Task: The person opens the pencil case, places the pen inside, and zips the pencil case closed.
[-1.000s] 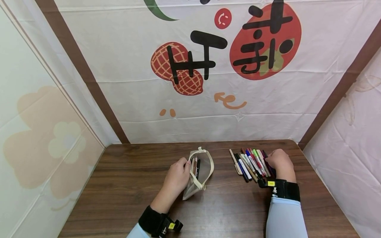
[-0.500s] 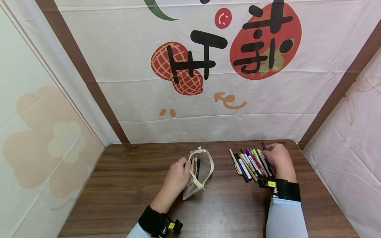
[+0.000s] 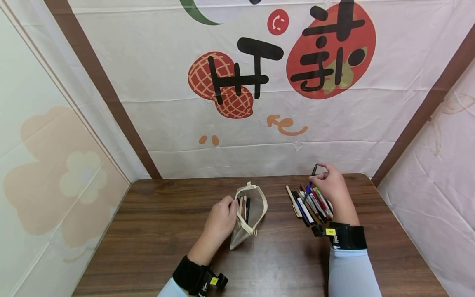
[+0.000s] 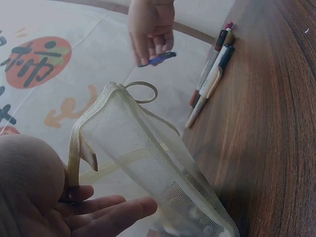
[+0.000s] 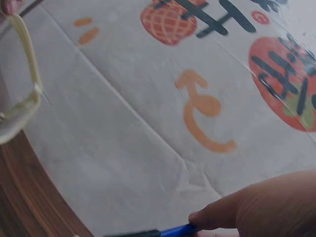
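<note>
My left hand (image 3: 219, 220) pinches the near-left rim of a pale mesh zip pouch (image 3: 240, 236), holding its mouth open on the table. Several pens (image 3: 247, 208) stand inside it. In the left wrist view, the pouch's ring (image 4: 142, 92) and see-through mesh show above the fingers. My right hand (image 3: 332, 185), raised above the pile of pens, grips a blue and black pen (image 3: 314, 170). The right wrist view catches part of that pen (image 5: 175, 230) beside the thumb. Below the hand lie several loose pens (image 3: 305, 210) in many colours, roughly side by side.
The brown wooden table (image 3: 156, 231) ends at a printed white cloth (image 3: 178, 161) along the back. More cloth hangs at both sides. Black straps with small cameras (image 3: 215, 281) sit on both wrists.
My right hand has lifted a pen from the right end of the pile and moved up and left with it. My left hand and the pouch stay nearly still.
</note>
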{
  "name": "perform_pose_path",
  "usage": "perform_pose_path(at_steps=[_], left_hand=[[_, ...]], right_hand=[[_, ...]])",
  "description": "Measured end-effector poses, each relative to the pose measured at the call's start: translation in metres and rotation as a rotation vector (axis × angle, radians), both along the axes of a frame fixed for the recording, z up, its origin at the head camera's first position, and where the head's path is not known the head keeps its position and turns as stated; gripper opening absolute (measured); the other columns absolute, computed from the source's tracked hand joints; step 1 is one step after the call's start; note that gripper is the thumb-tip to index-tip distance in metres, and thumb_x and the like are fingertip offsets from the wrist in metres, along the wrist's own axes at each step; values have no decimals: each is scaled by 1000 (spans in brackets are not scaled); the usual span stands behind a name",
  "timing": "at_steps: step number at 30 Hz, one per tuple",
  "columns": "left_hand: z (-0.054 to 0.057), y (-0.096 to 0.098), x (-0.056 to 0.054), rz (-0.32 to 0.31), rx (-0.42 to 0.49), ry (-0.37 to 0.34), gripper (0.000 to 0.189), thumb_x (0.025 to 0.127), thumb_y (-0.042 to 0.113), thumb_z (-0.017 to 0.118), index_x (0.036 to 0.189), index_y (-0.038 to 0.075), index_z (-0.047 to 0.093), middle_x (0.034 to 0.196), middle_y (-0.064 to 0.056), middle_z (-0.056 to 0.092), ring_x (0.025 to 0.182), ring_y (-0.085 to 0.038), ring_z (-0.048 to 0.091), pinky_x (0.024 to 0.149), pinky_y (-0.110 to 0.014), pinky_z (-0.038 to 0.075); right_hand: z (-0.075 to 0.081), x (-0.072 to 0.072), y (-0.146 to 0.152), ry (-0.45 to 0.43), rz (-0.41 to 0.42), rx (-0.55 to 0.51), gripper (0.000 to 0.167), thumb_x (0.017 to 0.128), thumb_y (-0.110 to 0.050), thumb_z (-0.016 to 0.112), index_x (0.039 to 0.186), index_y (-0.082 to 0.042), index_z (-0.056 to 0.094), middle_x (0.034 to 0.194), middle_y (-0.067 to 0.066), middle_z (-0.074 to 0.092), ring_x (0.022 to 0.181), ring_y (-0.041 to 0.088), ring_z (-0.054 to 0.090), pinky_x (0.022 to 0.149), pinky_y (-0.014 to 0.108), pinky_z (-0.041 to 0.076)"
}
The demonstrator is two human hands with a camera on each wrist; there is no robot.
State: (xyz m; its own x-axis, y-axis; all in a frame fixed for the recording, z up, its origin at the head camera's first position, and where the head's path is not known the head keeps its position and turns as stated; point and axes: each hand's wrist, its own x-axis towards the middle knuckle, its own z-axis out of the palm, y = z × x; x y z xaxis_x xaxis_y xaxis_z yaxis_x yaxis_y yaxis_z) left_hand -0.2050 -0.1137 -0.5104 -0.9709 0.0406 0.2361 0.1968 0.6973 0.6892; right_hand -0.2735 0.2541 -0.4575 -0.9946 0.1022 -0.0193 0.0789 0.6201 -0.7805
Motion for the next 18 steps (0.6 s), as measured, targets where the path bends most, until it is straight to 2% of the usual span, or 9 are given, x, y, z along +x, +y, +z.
perform_pose_path(at_steps=[7, 13, 18], left_hand=[[2, -1, 1, -8, 22, -21, 28, 118, 17, 56, 91, 10, 62, 74, -2, 54, 67, -17, 53, 63, -32, 47], [3, -1, 1, -11, 18, -13, 28, 117, 17, 57, 90, 10, 62, 74, -2, 54, 69, -17, 53, 64, -33, 47], [3, -1, 1, -15, 22, -16, 29, 117, 17, 57, 89, 11, 61, 73, -2, 54, 68, -17, 53, 64, -33, 47]], right_hand=[[1, -3, -26, 52, 11, -61, 73, 111, -28, 74, 174, -13, 40, 129, 22, 81, 103, 34, 78, 87, 42, 60], [-1, -4, -43, 83, 41, -89, 71, 110, -26, 76, 171, -10, 43, 122, 19, 83, 98, 35, 79, 83, 37, 59], [-3, -4, -62, 101, 60, -150, 69, 108, -22, 78, 167, -9, 44, 115, 17, 85, 95, 27, 82, 83, 33, 58]])
